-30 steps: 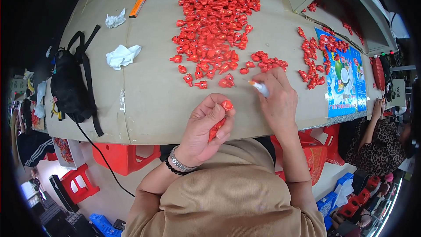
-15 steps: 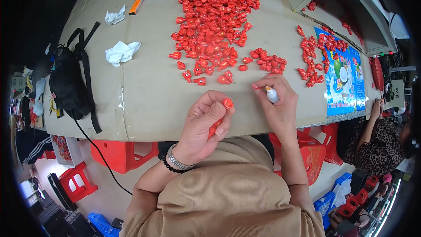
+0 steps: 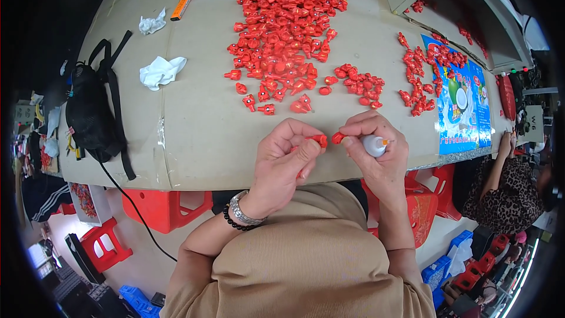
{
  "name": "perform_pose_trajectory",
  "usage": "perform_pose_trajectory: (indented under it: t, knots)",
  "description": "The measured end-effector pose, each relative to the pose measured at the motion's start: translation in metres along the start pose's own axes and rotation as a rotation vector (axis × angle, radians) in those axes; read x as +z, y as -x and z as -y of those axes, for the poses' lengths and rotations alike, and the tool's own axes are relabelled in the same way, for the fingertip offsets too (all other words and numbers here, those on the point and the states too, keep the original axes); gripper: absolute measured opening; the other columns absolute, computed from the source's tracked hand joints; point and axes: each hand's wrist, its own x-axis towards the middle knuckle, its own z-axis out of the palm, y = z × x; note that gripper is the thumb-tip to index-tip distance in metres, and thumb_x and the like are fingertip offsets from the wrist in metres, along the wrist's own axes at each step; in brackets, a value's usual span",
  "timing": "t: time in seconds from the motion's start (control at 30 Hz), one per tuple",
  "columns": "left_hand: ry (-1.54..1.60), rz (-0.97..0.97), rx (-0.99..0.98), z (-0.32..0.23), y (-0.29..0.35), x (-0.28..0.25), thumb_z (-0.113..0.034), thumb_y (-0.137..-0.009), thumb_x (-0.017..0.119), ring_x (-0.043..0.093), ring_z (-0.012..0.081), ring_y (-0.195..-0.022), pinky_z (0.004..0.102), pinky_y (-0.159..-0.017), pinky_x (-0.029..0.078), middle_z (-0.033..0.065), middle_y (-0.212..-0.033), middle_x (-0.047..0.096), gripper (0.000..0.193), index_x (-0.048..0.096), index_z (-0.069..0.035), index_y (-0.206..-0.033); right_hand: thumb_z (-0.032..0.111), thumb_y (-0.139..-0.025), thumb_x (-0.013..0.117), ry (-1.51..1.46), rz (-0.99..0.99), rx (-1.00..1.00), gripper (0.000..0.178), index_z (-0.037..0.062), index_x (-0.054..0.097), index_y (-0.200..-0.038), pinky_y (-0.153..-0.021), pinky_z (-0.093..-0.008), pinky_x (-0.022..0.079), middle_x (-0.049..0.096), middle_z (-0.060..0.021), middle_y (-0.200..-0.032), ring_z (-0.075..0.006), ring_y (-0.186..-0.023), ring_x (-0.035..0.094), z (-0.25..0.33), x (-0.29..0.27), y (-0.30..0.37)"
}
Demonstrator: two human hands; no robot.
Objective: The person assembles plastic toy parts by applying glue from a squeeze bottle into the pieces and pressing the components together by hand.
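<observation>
My left hand [image 3: 283, 162] is closed on a small red plastic piece [image 3: 319, 140], whose end sticks out past the thumb and points right. Just across a narrow gap, my right hand [image 3: 381, 159] pinches another small red piece [image 3: 338, 138] in its fingertips. A white squeeze bottle [image 3: 373, 145] with an orange tip is tucked in the same hand, tip toward the right. The two red pieces face each other without touching. Beyond the hands lies a long heap of red plastic pieces [image 3: 285, 17], with a smaller cluster [image 3: 360, 84] at its right.
Crumpled white tissues [image 3: 162, 73], an orange box cutter [image 3: 182, 6] and a black bag [image 3: 94, 112] lie on the left of the table. At right, more red parts [image 3: 416, 82] lie beside and on a blue printed sheet [image 3: 465, 112]. Another person [image 3: 506, 188] sits at far right.
My right hand has come back from beside the smaller cluster with a red piece, and the bottle's tip has swung right. My left hand has turned its piece to point right.
</observation>
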Motion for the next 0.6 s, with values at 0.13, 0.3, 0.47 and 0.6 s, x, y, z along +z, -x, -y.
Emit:
perform_pose_trajectory:
  t: [0.13,0.3,0.47,0.6]
  knots:
    - [-0.235,-0.037,0.096,0.0033,0.0004,-0.0013,-0.015,-0.090,0.061,0.042,0.0015,-0.053,0.0167,-0.041,0.029,0.0009,-0.077,0.060,0.018,0.055,-0.001,-0.100,-0.008,-0.071,0.066,0.123,0.089,-0.126,0.017,-0.0004,0.061,-0.085,-0.064,-0.0287,0.048,0.062,-0.0091,-0.081,-0.0195,-0.072,0.061,0.0087,-0.0032,-0.0009]
    - [-0.294,-0.031,0.085,0.0036,0.0024,-0.0050,-0.011,-0.088,0.064,0.044,0.0000,-0.057,0.0159,-0.046,0.033,0.0014,-0.078,0.062,0.018,0.056,0.000,-0.099,-0.010,-0.067,0.067,0.170,0.147,-0.165,0.021,-0.0006,0.060,-0.085,-0.062,-0.0322,0.050,0.061,-0.0111,-0.082,-0.0240,-0.073,0.062,0.0075,-0.0052,-0.0013]
    - [-0.402,-0.028,0.141,0.0042,0.0026,-0.0038,-0.008,-0.086,0.066,0.054,0.0021,-0.071,0.0168,-0.062,0.043,0.0027,-0.080,0.064,0.017,0.056,0.002,-0.096,-0.007,-0.066,0.069,0.223,0.183,-0.179,0.021,0.0002,0.059,-0.084,-0.060,-0.0330,0.050,0.060,-0.0110,-0.080,-0.0271,-0.070,0.062,0.0073,-0.0065,-0.0029]
    - [-0.453,-0.006,0.132,0.0011,0.0017,-0.0047,-0.008,-0.085,0.067,0.056,0.0032,-0.073,0.0184,-0.064,0.045,0.0030,-0.080,0.065,0.016,0.057,0.002,-0.093,-0.006,-0.067,0.069,0.212,0.216,-0.147,0.021,0.0007,0.059,-0.083,-0.059,-0.0328,0.049,0.060,-0.0107,-0.079,-0.0277,-0.069,0.061,0.0037,-0.0092,-0.0050]
